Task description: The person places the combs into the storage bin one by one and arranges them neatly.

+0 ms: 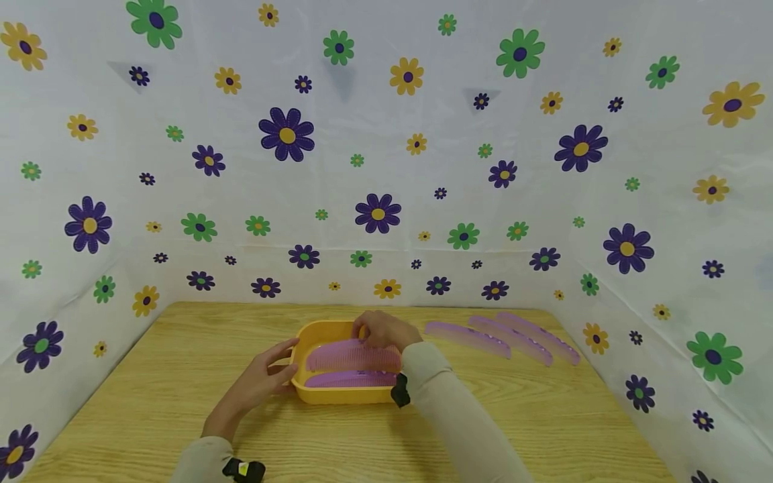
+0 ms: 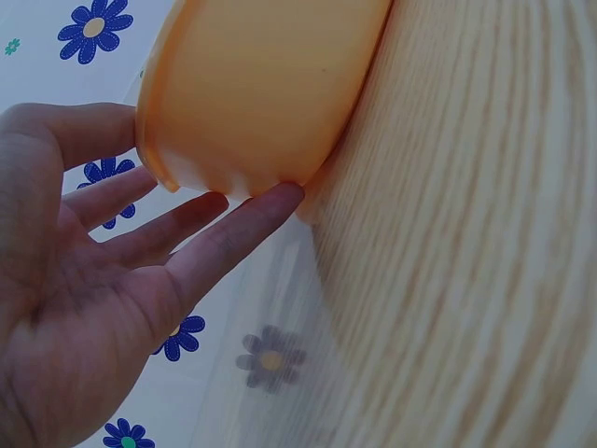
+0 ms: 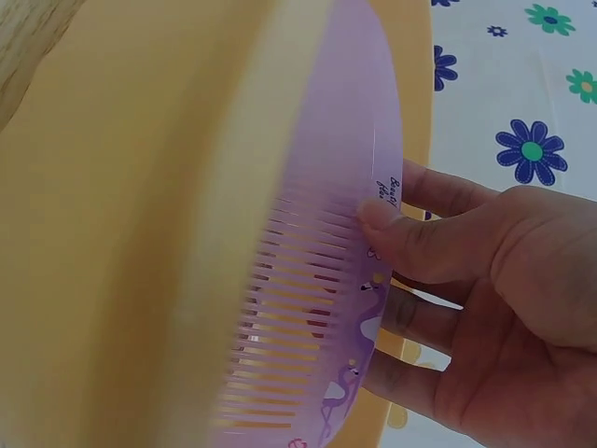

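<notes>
A yellow plastic basket-like tub (image 1: 314,397) stands on the table, its long side toward me. My left hand (image 1: 261,377) is at its left end; in the left wrist view the fingertips touch the outer wall of the tub (image 2: 252,103). My right hand (image 1: 386,330) pinches a purple comb (image 3: 359,121) by its spine, thumb on the near face and fingers behind. That comb (image 1: 338,355) is inside the tub, teeth downward, printed with flamingos and lettering. Another purple comb (image 1: 347,381) lies in the tub nearer the front wall.
Three more purple combs (image 1: 468,339) lie side by side on the wooden table (image 1: 338,443), right of the tub. A white cloth with flowers (image 1: 377,168) rises behind the table and along both sides.
</notes>
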`<state>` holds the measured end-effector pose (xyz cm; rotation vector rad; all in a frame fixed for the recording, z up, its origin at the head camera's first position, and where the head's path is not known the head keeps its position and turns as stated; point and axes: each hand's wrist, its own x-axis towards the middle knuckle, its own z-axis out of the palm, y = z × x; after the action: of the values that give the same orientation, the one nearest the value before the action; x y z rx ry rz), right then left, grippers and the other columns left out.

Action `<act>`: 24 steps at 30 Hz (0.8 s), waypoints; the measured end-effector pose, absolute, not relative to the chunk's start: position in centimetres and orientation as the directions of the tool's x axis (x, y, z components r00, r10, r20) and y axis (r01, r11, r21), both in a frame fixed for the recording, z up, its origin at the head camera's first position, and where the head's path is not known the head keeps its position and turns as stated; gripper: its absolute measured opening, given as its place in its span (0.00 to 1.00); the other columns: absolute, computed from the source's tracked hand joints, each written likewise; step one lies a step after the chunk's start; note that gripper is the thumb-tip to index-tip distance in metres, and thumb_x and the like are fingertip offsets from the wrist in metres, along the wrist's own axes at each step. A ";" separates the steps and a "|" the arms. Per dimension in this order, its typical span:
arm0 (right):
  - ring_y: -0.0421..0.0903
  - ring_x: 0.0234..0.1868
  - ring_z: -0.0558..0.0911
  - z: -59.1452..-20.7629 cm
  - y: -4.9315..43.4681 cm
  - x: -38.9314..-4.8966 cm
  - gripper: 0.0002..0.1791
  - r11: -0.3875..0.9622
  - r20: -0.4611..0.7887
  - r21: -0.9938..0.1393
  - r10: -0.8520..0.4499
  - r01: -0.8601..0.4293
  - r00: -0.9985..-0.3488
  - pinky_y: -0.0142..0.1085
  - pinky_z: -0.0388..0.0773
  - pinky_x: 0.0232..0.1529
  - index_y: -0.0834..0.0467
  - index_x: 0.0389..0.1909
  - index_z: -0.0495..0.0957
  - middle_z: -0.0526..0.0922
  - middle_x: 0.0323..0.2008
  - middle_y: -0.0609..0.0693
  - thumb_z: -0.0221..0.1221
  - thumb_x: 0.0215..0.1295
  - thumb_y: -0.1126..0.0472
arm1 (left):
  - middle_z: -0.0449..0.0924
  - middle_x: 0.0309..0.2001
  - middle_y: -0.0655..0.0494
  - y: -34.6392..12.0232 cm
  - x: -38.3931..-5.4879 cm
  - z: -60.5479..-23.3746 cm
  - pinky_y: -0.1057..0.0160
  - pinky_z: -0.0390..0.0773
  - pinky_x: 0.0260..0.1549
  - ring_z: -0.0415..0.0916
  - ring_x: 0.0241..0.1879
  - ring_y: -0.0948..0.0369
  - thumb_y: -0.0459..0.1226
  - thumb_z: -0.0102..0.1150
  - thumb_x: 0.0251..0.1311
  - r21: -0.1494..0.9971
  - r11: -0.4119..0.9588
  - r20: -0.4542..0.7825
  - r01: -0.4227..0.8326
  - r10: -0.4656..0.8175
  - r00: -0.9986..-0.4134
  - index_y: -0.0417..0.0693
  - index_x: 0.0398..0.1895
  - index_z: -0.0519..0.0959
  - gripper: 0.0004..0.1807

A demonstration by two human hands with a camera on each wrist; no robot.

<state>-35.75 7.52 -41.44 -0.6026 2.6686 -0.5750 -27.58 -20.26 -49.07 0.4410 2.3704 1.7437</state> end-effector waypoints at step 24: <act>0.45 0.49 0.82 -41.4 7.2 -36.1 0.16 0.845 -0.269 -0.401 -0.477 -0.353 -0.837 0.41 0.83 0.61 0.52 0.50 0.86 0.86 0.50 0.51 0.59 0.69 0.73 | 0.57 0.76 0.26 -20.3 -27.6 -48.9 0.53 0.89 0.50 0.72 0.68 0.33 0.36 0.54 0.76 0.954 0.269 0.034 0.132 0.339 -0.940 0.41 0.81 0.54 0.35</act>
<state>-36.05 7.21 -41.43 -0.6216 2.6620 -0.4799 -27.58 -20.27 -48.94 0.4422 2.3566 1.7437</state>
